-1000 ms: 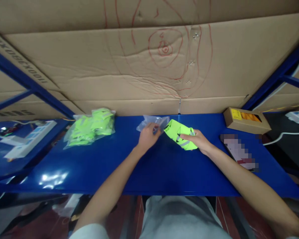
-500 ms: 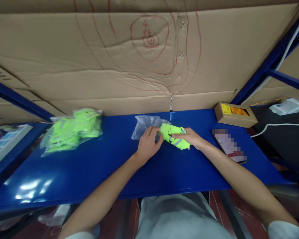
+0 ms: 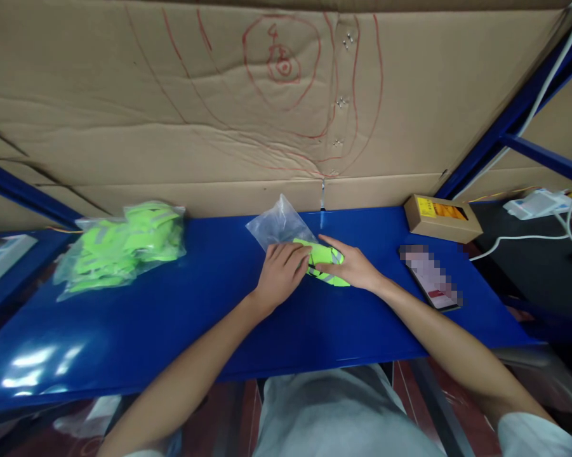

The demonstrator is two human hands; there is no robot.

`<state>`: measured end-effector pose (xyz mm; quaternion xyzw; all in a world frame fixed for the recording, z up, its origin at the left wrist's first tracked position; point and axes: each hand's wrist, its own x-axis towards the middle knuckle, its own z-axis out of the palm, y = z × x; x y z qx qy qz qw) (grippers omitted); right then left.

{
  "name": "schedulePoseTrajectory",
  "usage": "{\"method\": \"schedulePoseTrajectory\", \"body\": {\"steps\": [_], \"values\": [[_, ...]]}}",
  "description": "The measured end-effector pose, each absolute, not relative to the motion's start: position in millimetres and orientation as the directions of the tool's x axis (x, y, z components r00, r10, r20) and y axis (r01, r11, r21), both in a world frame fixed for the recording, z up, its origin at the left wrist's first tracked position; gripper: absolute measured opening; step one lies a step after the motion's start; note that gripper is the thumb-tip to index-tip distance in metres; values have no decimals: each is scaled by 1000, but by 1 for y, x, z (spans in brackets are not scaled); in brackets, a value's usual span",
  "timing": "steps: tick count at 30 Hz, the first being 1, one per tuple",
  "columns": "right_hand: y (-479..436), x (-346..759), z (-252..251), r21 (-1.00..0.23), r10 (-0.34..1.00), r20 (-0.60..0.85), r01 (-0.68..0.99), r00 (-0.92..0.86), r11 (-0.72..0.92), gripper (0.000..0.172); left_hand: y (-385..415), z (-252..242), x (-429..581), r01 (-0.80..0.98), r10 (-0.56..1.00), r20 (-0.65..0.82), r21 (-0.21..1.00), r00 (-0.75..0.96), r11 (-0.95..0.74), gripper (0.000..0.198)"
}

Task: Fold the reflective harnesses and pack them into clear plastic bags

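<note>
A folded neon-yellow reflective vest (image 3: 325, 257) with grey strips and black edging is between my two hands over the blue table. My right hand (image 3: 355, 263) grips its right end, thumb across the top and index finger stretched along the far side. My left hand (image 3: 282, 271) is closed at the other end, its fingers curled over the edge of a clear plastic bag (image 3: 283, 222). That bag rises crumpled behind the left fingers. The vest's left end and the bag's mouth are partly hidden by those fingers.
Bagged neon vests (image 3: 124, 244) lie at the left of the blue table (image 3: 209, 317). To the right are a phone (image 3: 428, 276) and an open-windowed cardboard box (image 3: 442, 217). A cardboard panel (image 3: 195, 127) stands along the back edge, and a white cable (image 3: 524, 238) runs at right.
The bag's far part has lifted and spread upward. My right hand has moved left with the vest, and its index finger has extended. The left fingers now cover the vest's end.
</note>
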<state>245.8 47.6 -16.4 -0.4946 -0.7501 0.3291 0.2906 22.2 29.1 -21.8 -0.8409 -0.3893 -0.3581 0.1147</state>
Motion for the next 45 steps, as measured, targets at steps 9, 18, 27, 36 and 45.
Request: {"method": "schedulePoseTrajectory", "body": {"steps": [9,18,27,36,45], "values": [[51,245,-20,-926,929,150,281,-339,252,63,32,-22,20,719,464,765,2,446,-695,27],[56,248,-23,-919,977,137,347,-166,188,64,34,-19,21,889,671,675,48,307,-455,20],[51,239,-19,-992,977,-93,100,-190,-75,59,25,-35,34,739,663,633,205,400,-641,18],[47,237,-10,-993,985,-41,-100,-169,-58,52,20,-32,38,677,666,561,234,492,-697,21],[44,232,-15,-998,997,-38,61,-62,-34,49,31,-41,41,828,904,386,434,186,-355,14]]}}
